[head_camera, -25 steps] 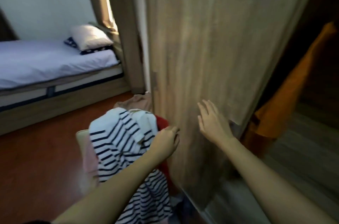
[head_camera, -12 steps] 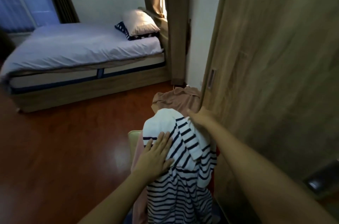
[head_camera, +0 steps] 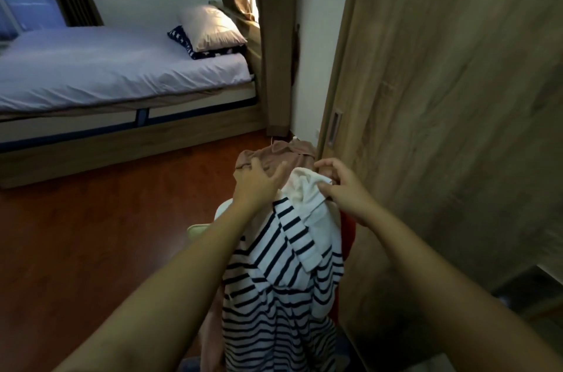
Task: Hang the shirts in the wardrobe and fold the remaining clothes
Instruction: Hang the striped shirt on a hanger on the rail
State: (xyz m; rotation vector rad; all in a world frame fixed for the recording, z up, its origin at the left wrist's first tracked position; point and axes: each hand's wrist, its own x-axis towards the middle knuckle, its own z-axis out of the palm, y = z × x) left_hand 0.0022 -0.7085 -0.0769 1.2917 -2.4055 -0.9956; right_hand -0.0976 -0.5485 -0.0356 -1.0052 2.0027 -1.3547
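A white shirt with navy stripes lies on top of a heap of clothes draped over a pale seat. My right hand pinches its white collar between thumb and curled fingers. Behind it lies a brown shirt; my left hand rests on it with fingers spread and straight. A red garment shows at the right of the heap and a pink one at the lower left. The wooden wardrobe door stands right beside the heap.
The wardrobe door has a recessed handle on its near edge. A bed with pillows stands at the left back, with a curtain by its head. Red-brown wooden floor lies between bed and heap.
My left hand has moved off the striped shirt and forward onto the brown shirt. My right hand has come back to the white collar and taken hold of it.
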